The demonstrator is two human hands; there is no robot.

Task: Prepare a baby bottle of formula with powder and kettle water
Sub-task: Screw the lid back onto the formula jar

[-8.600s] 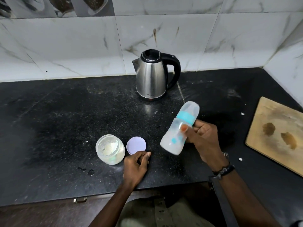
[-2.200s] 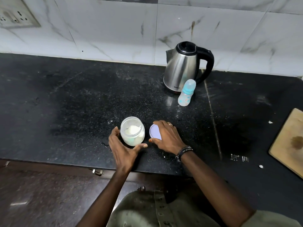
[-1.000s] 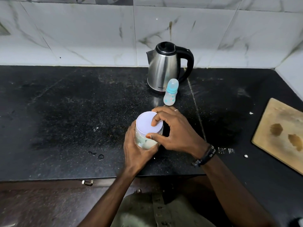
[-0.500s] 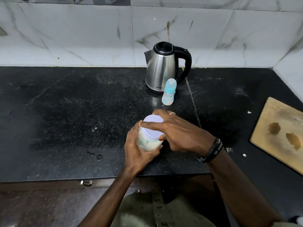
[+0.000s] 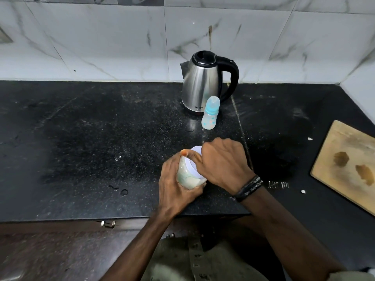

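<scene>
Small capped baby bottle (image 5: pixel 210 112) with teal collar standing before steel kettle (image 5: pixel 200 84), finished; left hand (image 5: pixel 176 185) gripping clear powder jar (image 5: pixel 187 176), now tilted, right hand (image 5: pixel 222 163) clamping down white lid (image 5: pixel 193 159) that lay loose earlier.

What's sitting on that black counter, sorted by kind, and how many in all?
Kettle: 1
Baby bottle: 1
Powder jar, with lid, held in both hands: 1
Wooden board: 1
Total: 4

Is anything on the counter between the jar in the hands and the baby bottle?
No. The powder jar is gripped by the left hand and right hand. Only bare counter lies between it and the baby bottle.
</scene>
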